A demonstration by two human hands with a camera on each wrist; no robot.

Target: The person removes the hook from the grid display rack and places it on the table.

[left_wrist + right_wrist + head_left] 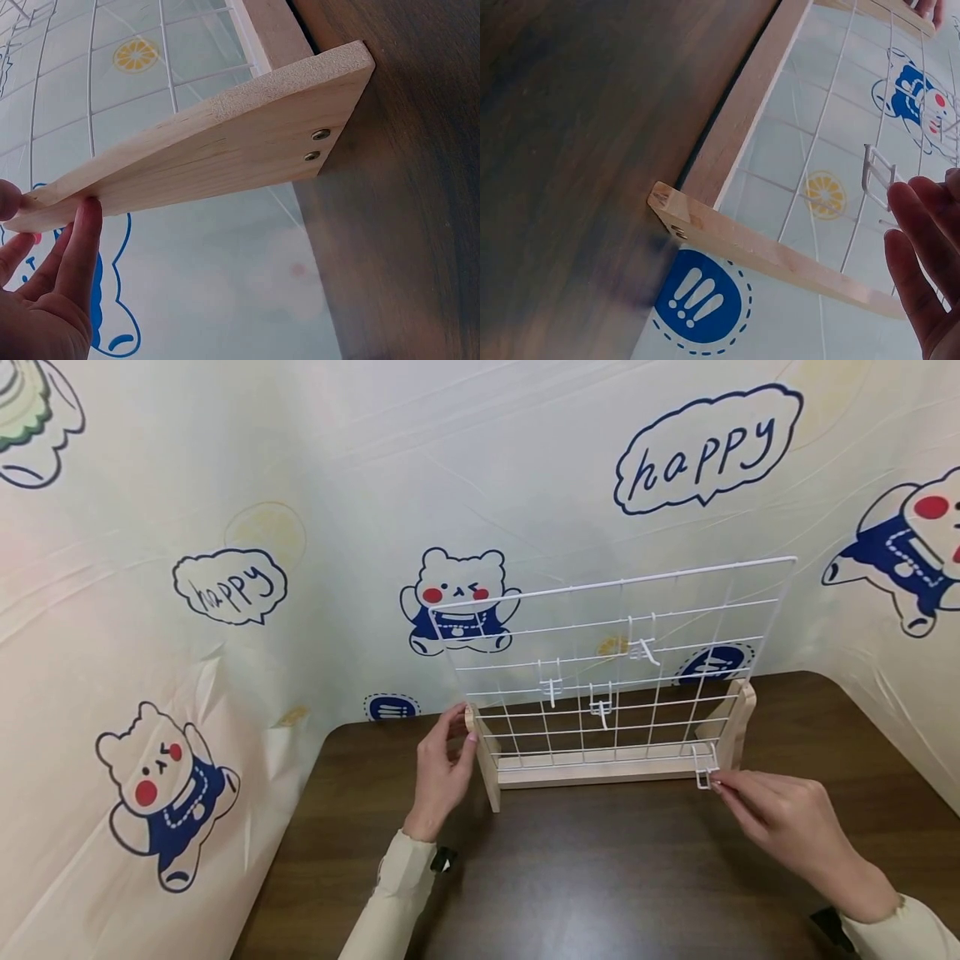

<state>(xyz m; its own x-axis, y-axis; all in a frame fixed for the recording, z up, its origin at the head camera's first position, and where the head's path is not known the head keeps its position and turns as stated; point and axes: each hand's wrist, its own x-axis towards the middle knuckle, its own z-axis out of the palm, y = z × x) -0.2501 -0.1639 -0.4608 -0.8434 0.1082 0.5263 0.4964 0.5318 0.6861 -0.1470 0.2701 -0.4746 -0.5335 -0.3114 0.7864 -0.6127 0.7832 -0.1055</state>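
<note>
1. A printed backdrop [337,468] with cartoon bears and "happy" speech bubbles is hanging behind and to both sides of the table, closing in the scene.
2. The dark wood-grain table [600,877] is carrying the whole setup, its far edge running up against the backdrop.
3. A white wire grid panel [622,668] is standing upright in a wooden stand [600,770] near the far side of the table; its long axis is running left to right, its flat face turned toward the person, leaning back a little.
4. The left hand [442,768] is pinching the top of the stand's left upright between thumb and fingers, fingers only lightly bent.
5. The right hand [780,818] is reaching toward the grid's lower right corner, fingers fairly straight, with the fingertips pinching a small white wire hook [703,772] that is hanging on the bottom rows.
6. Three more white hooks [600,706] are hanging higher up across the grid.
7. The left wrist view is showing two screws [315,145] in the stand's side piece, which the head view is not showing.
8. The right wrist view is showing the hook's [876,169] two prongs close up.
</note>
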